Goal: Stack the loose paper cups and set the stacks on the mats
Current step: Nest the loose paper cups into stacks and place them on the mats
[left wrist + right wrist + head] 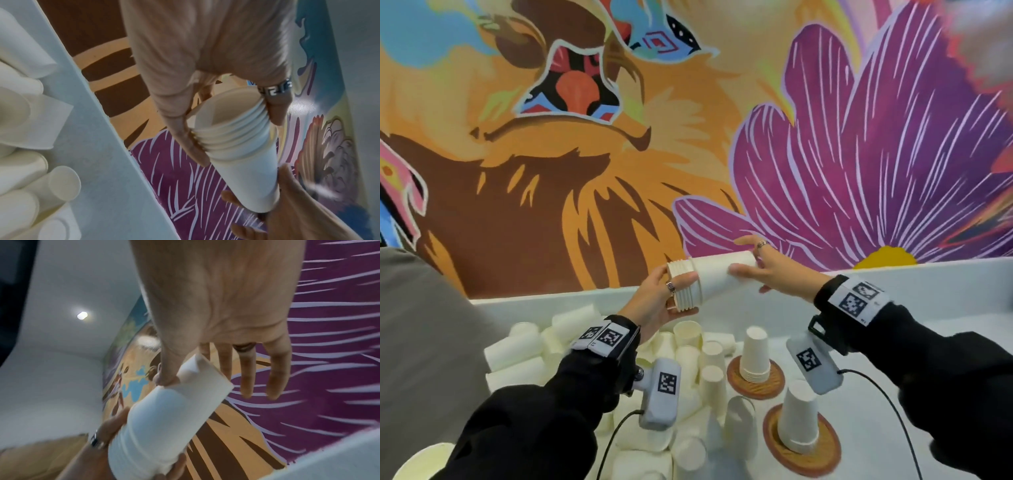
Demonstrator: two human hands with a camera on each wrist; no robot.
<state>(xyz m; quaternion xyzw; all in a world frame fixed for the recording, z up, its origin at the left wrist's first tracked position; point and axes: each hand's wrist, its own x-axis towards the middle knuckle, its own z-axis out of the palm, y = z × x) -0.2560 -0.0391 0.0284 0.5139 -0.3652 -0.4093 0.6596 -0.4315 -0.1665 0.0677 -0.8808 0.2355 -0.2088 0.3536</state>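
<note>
A nested stack of white paper cups (719, 277) lies sideways in the air above the table. My left hand (673, 294) grips its ribbed rim end, thumb and fingers curled round the rims (232, 138). My right hand (748, 260) holds the narrow base end, with the thumb (166, 378) on the cup wall and the other fingers stretched past it. Two round brown mats sit at the right. The far mat (736, 385) bears an upturned stack (756, 353). The near mat (825, 455) bears another upturned stack (799, 414). Loose cups (524, 349) are heaped at the left.
The white table (945, 329) has a raised back edge below a painted mural wall. A grey surface (424, 342) borders the table's left. Several loose cups (709, 373) stand or lie close to the mats. Cables trail from both wrist cameras.
</note>
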